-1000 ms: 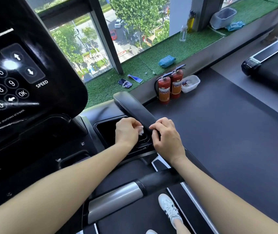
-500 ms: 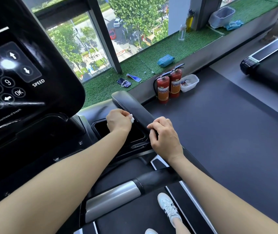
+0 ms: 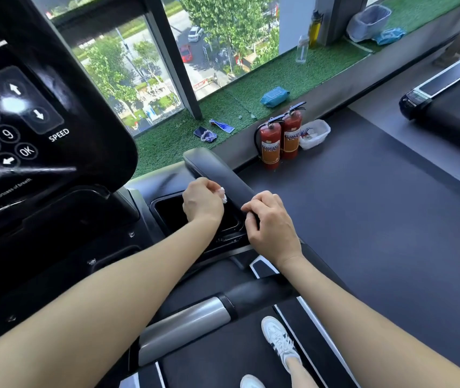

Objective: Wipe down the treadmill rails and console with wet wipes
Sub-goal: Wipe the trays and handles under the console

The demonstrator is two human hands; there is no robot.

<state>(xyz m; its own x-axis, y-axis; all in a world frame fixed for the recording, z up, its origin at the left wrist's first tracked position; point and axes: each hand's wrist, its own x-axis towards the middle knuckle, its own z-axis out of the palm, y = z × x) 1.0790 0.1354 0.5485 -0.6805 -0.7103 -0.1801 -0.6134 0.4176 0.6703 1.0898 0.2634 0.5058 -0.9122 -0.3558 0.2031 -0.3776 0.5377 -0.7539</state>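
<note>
A gym was shown, set high above a street. A treadmill console (image 3: 49, 113) with a SPEED keypad was seen close by, and a second treadmill (image 3: 447, 99) on dark rubber flooring (image 3: 377, 205). Two fire extinguishers (image 3: 280, 138) were stood beside an artificial-grass window ledge (image 3: 321, 65).

Left hand (image 3: 202, 201) gripping a white wet wipe (image 3: 223, 194) against the black treadmill rail (image 3: 220, 175), right hand (image 3: 272, 222) curled over the rail just nearer, black console (image 3: 55, 113) at left, two red fire extinguishers (image 3: 280, 137) beyond.

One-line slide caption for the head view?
Left hand pinches white wet wipe against black padded handrail; right hand grips it.
</note>
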